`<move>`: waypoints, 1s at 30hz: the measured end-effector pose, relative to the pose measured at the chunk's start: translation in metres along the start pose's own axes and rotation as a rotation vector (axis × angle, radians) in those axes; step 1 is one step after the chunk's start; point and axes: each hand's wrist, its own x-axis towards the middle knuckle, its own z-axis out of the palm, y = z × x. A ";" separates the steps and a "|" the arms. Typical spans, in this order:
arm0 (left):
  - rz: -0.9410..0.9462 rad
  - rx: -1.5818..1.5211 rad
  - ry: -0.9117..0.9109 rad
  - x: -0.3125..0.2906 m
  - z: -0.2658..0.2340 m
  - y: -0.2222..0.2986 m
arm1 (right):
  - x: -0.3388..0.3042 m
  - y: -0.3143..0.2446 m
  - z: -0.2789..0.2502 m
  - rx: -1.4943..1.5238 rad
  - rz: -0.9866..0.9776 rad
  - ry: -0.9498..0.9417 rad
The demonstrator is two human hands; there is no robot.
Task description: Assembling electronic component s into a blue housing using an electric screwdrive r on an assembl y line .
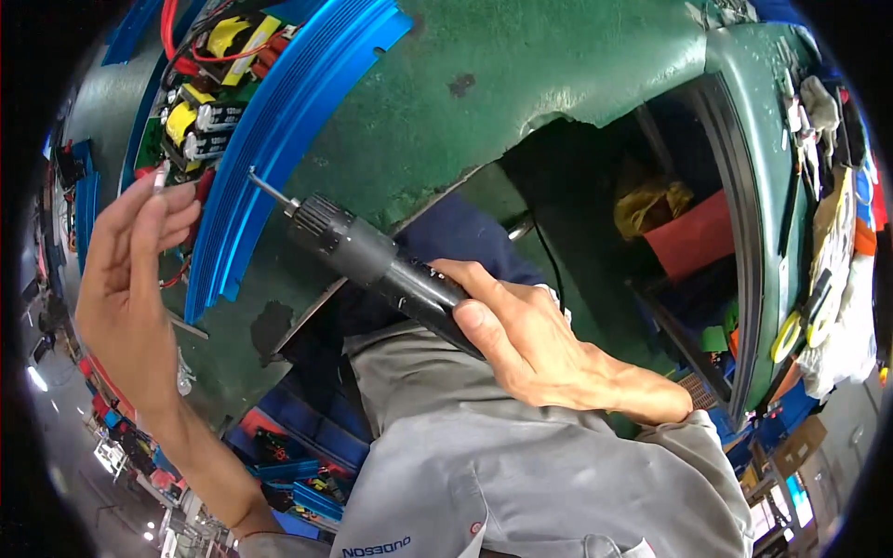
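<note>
My right hand (544,349) is wrapped round a black electric screwdriver (372,256). Its thin metal bit points up and left, the tip over the side of a curved-looking blue ribbed metal housing (270,130); whether it touches cannot be told. My left hand (135,256) is raised at the housing's left, thumb and fingers pinched on a small whitish piece (160,177) too small to name. Just beyond these fingertips, inside the housing, sits a circuit board with yellow-wrapped transformers (181,121) and black cylindrical capacitors (214,130). Red and black wires (172,37) run at its far end.
The green worktop (465,84) has a ragged near edge and worn dark patches. At the right stands a dark-edged open frame (735,232) with a red sheet (693,237) inside. Below the bench, at lower left, lie more blue housings (302,488). Tape rolls (791,335) hang far right.
</note>
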 end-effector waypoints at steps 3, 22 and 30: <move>0.068 0.040 0.007 0.004 0.003 -0.001 | 0.000 0.004 0.003 0.013 -0.002 0.014; 0.591 0.361 -0.145 0.040 0.011 -0.015 | 0.006 0.003 0.002 0.088 0.042 -0.013; 0.506 0.350 -0.027 0.041 0.016 0.000 | 0.003 -0.002 -0.004 0.568 0.301 -0.180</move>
